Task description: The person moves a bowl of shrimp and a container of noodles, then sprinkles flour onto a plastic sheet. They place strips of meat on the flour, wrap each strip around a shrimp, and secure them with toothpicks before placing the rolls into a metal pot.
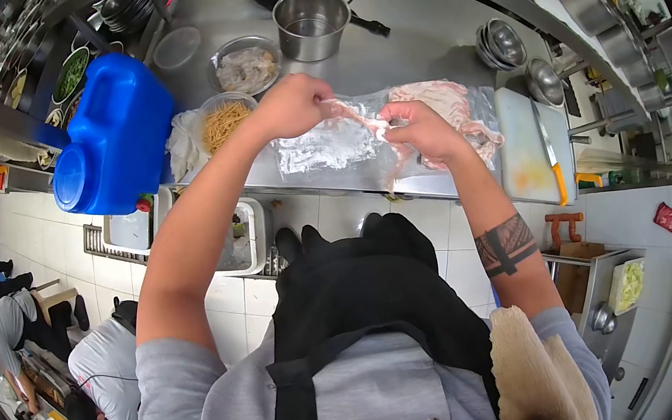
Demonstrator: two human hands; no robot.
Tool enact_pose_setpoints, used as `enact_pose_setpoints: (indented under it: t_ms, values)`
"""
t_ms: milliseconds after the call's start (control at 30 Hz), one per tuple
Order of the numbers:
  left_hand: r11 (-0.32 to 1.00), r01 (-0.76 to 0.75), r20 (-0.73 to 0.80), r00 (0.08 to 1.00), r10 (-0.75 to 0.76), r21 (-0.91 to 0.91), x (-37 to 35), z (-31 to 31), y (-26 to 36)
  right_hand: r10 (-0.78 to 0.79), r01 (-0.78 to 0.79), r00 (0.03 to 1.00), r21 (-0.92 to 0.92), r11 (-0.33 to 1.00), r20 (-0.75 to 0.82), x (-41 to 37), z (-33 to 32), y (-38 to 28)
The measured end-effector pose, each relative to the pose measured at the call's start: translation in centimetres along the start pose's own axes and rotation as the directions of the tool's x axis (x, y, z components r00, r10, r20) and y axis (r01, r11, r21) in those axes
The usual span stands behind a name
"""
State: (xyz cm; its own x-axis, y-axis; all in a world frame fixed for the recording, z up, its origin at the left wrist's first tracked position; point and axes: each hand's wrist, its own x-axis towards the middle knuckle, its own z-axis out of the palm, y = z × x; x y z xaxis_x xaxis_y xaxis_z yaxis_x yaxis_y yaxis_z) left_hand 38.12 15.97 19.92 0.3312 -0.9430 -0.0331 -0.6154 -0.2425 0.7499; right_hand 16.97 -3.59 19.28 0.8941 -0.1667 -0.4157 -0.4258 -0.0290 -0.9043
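Observation:
My left hand (295, 106) pinches one end of a thin strip of raw, fatty meat (355, 115). My right hand (425, 130) grips the strip farther right, and a loose piece dangles below its fingers. The strip is stretched above a plastic sheet (327, 149) smeared with white powder. Just right of my right hand lies a pile of pale pink raw meat slices (443, 100) on clear plastic. Close to my left wrist is a clear bowl of thin yellow-brown strips (226, 126).
A blue jug (121, 120) stands at the counter's left end. Behind are a bowl with translucent contents (246, 68) and a steel pot (313, 28). To the right, a knife (551, 154) lies on a white cutting board (520, 145). Two people (104, 363) work at lower left.

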Motion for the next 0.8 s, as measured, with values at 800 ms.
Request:
enact_pose_setpoints:
  t_ms: [800]
  values:
    - [0.99, 0.136, -0.117, 0.983, -0.14, -0.041, -0.8, -0.5, -3.0, -0.189, 0.21, 0.978, -0.44, 0.873, 0.09, 2.7, -5.1, -0.8]
